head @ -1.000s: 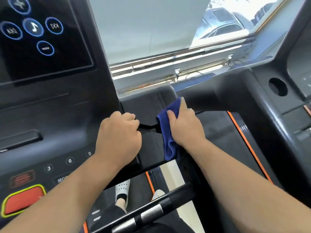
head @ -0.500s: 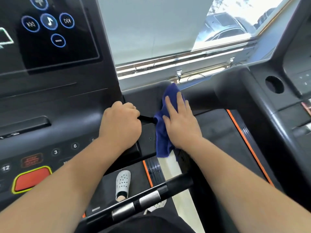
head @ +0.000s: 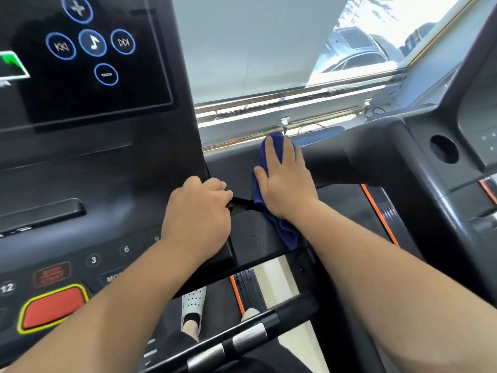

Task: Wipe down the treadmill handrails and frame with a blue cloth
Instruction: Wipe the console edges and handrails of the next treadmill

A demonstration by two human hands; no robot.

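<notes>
Commercial gym, by the kit: a treadmill console [head: 113, 184] with music touchscreen [head: 88, 57], numbered keys [head: 126, 249] and red stop button [head: 52, 308] — a second machine's orange-edged belt [head: 349, 208] alongside — both facing a window [head: 255, 49] onto parked cars [head: 355, 60].

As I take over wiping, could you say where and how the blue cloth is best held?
Likely the blue cloth by its bunched lower tail, from the near side: it hangs free below the right hand, which pins the rest flat.
</notes>
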